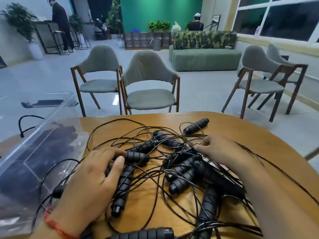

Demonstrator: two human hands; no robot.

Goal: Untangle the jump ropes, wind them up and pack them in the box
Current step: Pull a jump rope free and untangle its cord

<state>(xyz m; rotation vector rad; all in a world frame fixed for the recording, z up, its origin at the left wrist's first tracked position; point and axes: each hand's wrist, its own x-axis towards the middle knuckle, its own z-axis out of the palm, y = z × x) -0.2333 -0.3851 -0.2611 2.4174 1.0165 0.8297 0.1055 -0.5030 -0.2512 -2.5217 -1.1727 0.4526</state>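
Observation:
A tangle of black jump ropes (155,163) with thin cords and several ribbed black handles lies on the wooden table (241,133). My left hand (93,178) lies over the left side of the pile, its thumb and fingers closed round one ribbed handle (138,156). My right hand (222,150) rests on the right side of the pile, fingertips pinching cords near the middle. One handle (196,126) lies apart at the far side. A clear plastic box (34,152) stands at the left, with one cord hanging over its near edge.
Two grey chairs (148,83) stand just beyond the table's far edge, two more at the right. Cords trail off the table's right side. One handle (143,233) lies at the near edge. People stand and sit far back in the room.

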